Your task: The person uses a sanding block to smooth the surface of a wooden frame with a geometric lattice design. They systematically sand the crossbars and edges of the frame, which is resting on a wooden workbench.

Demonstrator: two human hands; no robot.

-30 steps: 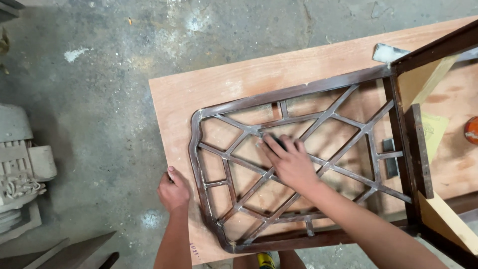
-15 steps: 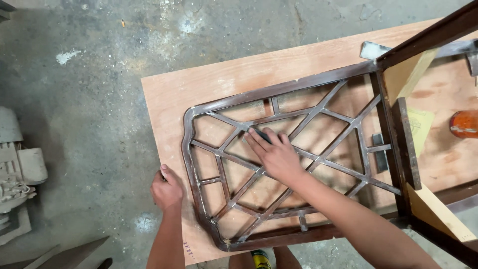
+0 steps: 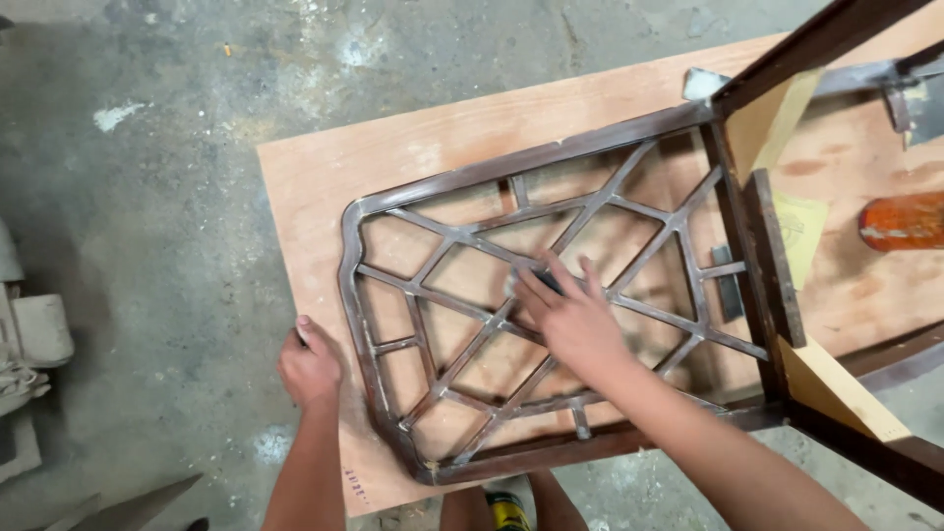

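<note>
The dark lattice chair back (image 3: 462, 295) lies flat on the plywood worktop (image 3: 315, 187), long axis slanting up to the right, right hand (image 3: 570, 315) spread flat on its middle bars, left hand (image 3: 310, 369) curled around the board's near-left edge.

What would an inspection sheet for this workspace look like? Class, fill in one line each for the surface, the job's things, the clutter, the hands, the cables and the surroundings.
Surface: plywood board lying on a concrete floor.
Job's things: dark lattice chair back lying flat on the board, joined to a dark chair frame at its right.
Clutter: orange object and yellowish paper on the board.
Hands: left hand grips the board's near edge beside the lattice; right hand presses flat on the lattice's centre, something small and dark under its fingers.
Cables: nothing seen.
Surroundings: pale machine part at the left edge; white spots on the floor.
</note>
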